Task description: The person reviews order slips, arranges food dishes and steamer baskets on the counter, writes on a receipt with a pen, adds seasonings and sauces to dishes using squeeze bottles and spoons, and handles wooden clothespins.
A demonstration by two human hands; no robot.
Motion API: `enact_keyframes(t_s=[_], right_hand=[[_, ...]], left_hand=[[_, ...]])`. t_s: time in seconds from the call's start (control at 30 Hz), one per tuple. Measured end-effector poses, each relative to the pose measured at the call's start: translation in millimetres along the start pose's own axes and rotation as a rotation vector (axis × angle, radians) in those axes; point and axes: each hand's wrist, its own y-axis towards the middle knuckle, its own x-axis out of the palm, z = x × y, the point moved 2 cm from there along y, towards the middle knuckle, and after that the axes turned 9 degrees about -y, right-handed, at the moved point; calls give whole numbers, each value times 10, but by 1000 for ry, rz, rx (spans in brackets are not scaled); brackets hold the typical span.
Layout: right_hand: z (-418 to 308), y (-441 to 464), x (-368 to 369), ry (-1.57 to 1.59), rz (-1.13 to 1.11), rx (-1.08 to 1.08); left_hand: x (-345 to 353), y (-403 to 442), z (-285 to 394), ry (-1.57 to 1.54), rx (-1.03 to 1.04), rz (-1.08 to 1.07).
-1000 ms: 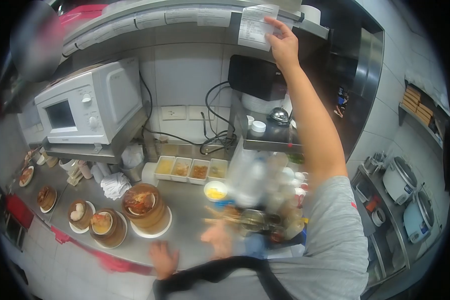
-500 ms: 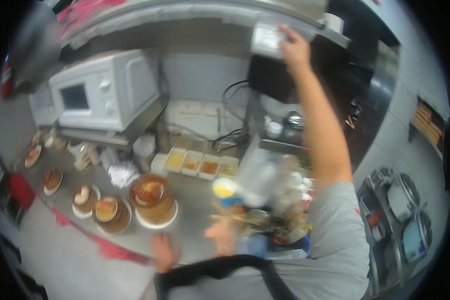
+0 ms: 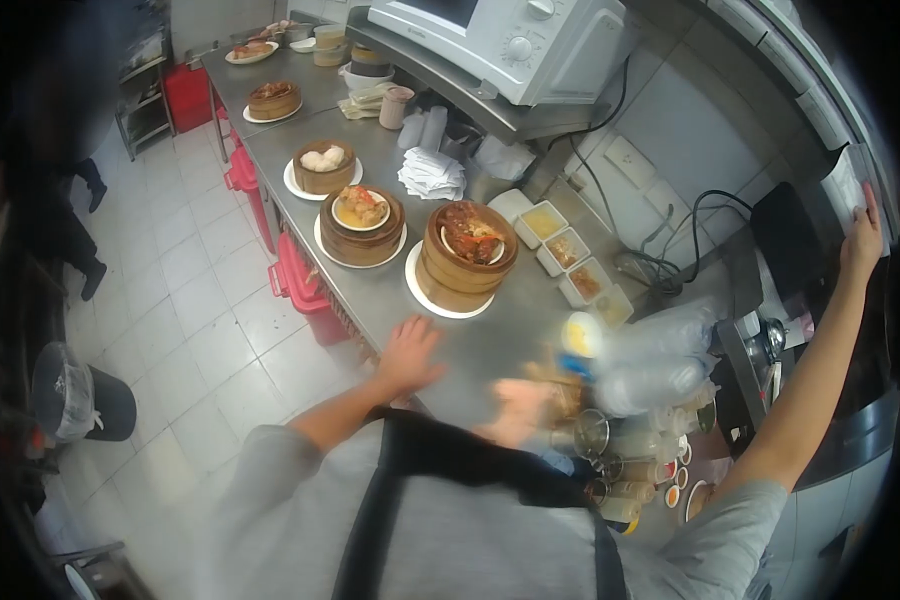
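Left hand (image 3: 410,357) is laid open at the edge of the table (image 3: 370,300), fingers spread, near the largest steamer (image 3: 455,278), which is set on a plate (image 3: 417,288). Right hand (image 3: 863,240) is raised to a paper slip (image 3: 845,183) at the rail (image 3: 818,112); the slip is touched by the fingers, but whether it is gripped cannot be told. Tubs (image 3: 568,292) are lined up beyond the steamer.

Passage: bare steel counter (image 3: 515,335) forms a lane between the large bamboo steamer (image 3: 452,280) and clear plastic items (image 3: 650,385). Obstacles: steamer stands just beyond the left hand (image 3: 410,357); food tubs (image 3: 550,263) line the rear; microwave shelf (image 3: 518,115) overhangs; jars (image 3: 591,435) crowd the right.
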Motion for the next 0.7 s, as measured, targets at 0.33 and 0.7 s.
enact_keyframes(t_s=[0.33, 0.7], right_hand=[[-422, -514, 206, -15, 54, 185], [-327, -436, 225, -146, 210, -17]], left_hand=[[1, 30, 90, -26, -17, -9], [-4, 27, 195, -12, 29, 24]])
